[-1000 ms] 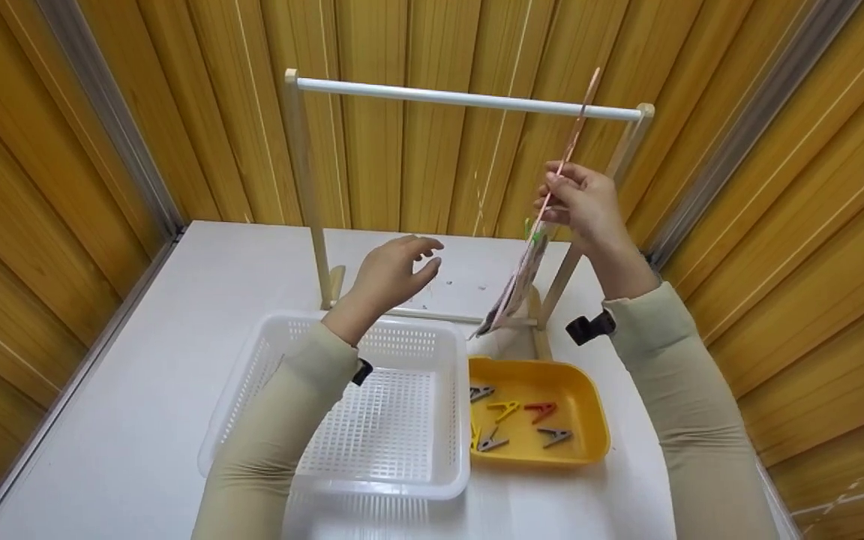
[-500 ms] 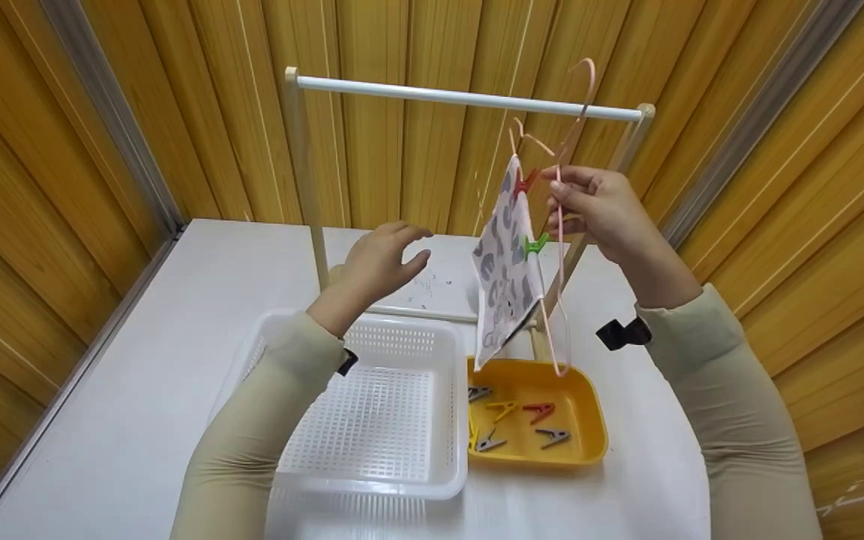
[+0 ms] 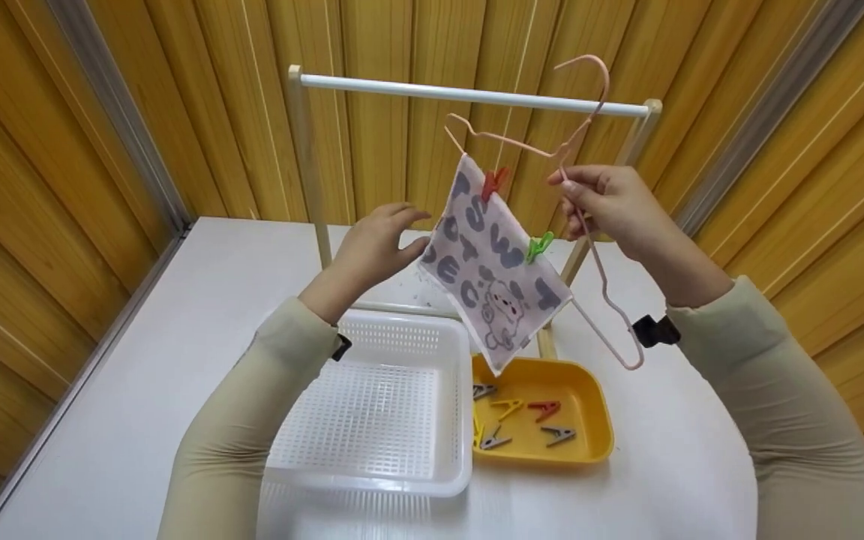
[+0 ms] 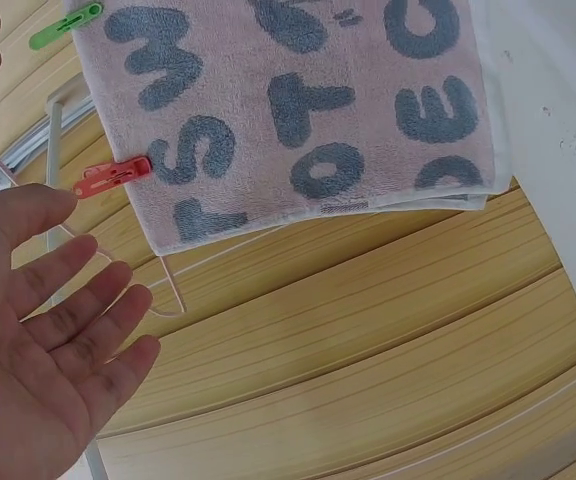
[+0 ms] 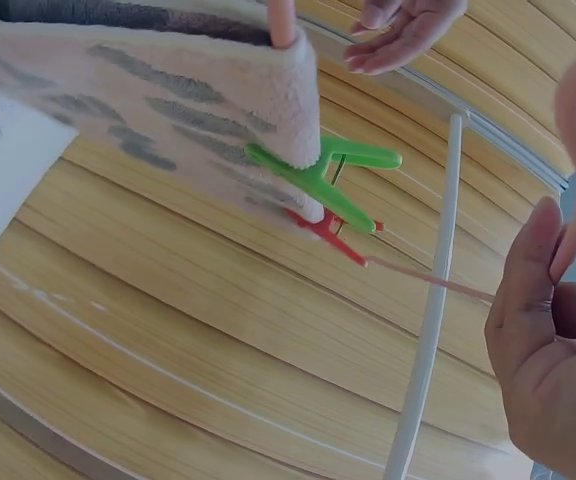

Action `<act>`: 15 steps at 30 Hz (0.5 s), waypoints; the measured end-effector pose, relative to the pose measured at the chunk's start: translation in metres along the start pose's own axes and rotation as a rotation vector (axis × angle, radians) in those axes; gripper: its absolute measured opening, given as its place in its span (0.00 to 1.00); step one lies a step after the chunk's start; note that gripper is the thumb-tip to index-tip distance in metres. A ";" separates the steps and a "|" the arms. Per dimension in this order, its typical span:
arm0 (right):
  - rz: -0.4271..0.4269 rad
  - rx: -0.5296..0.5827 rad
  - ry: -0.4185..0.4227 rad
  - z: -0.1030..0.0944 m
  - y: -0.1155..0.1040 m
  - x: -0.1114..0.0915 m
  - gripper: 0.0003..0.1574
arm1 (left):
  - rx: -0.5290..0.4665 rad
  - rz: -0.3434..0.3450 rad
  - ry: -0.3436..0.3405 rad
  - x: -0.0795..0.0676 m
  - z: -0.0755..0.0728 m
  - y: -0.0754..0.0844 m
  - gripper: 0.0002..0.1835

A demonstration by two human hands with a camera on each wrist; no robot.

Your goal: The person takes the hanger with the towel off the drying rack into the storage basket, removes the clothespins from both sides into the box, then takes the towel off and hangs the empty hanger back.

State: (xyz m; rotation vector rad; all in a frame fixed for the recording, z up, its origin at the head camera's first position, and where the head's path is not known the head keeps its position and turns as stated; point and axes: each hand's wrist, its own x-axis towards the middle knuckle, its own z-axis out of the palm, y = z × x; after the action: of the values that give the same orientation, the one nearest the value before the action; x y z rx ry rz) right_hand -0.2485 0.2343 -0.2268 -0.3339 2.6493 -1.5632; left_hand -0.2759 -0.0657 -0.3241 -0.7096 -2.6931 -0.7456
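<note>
My right hand (image 3: 616, 202) pinches a pink clothes hanger (image 3: 603, 281) by one sloping arm, just below the neck. Over its bottom bar hangs a small pink towel (image 3: 469, 240) with grey letters and a cartoon animal. A red clothespin (image 3: 495, 184) and a green clothespin (image 3: 539, 246) clip the towel to the bar. The hanger's hook overlaps the white rod (image 3: 432, 91) in the head view. My left hand (image 3: 379, 244) is beside the towel's left edge, fingers relaxed and parted; in the left wrist view the palm (image 4: 38, 370) faces up and holds nothing.
A white plastic basket (image 3: 451, 480) stands on the white table (image 3: 139, 360). Beside it sits a yellow tub (image 3: 589, 442) with several grey, yellow and red clothespins. The rod's wooden stand (image 3: 304, 165) rises behind them, before a wood-patterned wall.
The hanger, first seen edge-on, has swung round so the towel's printed face shows. My right hand has shifted slightly right; my left hand has moved a little left and up.
</note>
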 end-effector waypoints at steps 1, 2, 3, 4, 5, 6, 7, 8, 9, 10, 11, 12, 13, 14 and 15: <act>0.002 -0.014 0.006 0.000 -0.001 -0.001 0.17 | 0.001 -0.001 -0.001 0.000 -0.002 0.001 0.22; 0.000 -0.026 0.008 -0.001 -0.002 -0.002 0.17 | 0.000 -0.001 -0.001 0.000 -0.004 0.001 0.22; 0.004 -0.039 0.016 -0.001 -0.004 -0.002 0.18 | 0.000 -0.005 -0.002 0.000 -0.007 0.002 0.22; 0.006 -0.047 0.018 -0.001 -0.005 -0.003 0.18 | -0.002 -0.006 -0.001 -0.001 -0.010 0.003 0.22; 0.007 -0.049 0.020 -0.001 -0.007 -0.004 0.18 | 0.001 -0.005 0.000 -0.001 -0.013 0.003 0.23; 0.006 -0.053 0.021 -0.001 -0.009 -0.004 0.18 | 0.002 -0.003 0.003 -0.002 -0.017 0.004 0.23; 0.004 -0.056 0.020 -0.001 -0.011 -0.005 0.18 | 0.004 0.003 0.011 -0.003 -0.021 0.005 0.23; 0.000 -0.061 0.020 -0.001 -0.013 -0.006 0.19 | 0.002 0.005 0.017 -0.003 -0.026 0.006 0.24; -0.004 -0.069 0.020 -0.001 -0.015 -0.007 0.19 | -0.001 0.006 0.026 -0.004 -0.031 0.008 0.24; -0.009 -0.075 0.019 0.000 -0.018 -0.008 0.18 | -0.006 0.012 0.037 -0.005 -0.036 0.009 0.25; -0.016 -0.082 0.016 0.000 -0.020 -0.010 0.18 | -0.011 0.019 0.050 -0.005 -0.042 0.011 0.25; -0.025 -0.091 0.014 0.001 -0.023 -0.011 0.18 | -0.019 0.030 0.064 -0.005 -0.047 0.013 0.26; -0.035 -0.098 0.011 0.001 -0.025 -0.012 0.18 | -0.026 0.042 0.078 -0.005 -0.053 0.015 0.26; -0.041 -0.102 0.009 0.002 -0.028 -0.014 0.18 | -0.035 0.055 0.089 -0.004 -0.058 0.017 0.27; -0.046 -0.107 0.006 0.003 -0.030 -0.015 0.17 | -0.041 0.072 0.104 -0.003 -0.063 0.018 0.27</act>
State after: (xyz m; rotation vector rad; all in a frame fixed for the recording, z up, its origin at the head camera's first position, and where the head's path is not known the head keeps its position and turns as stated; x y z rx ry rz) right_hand -0.2289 0.2207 -0.2028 -0.3983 2.7554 -1.4403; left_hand -0.2566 -0.0870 -0.2650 -0.7519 -2.5514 -0.7991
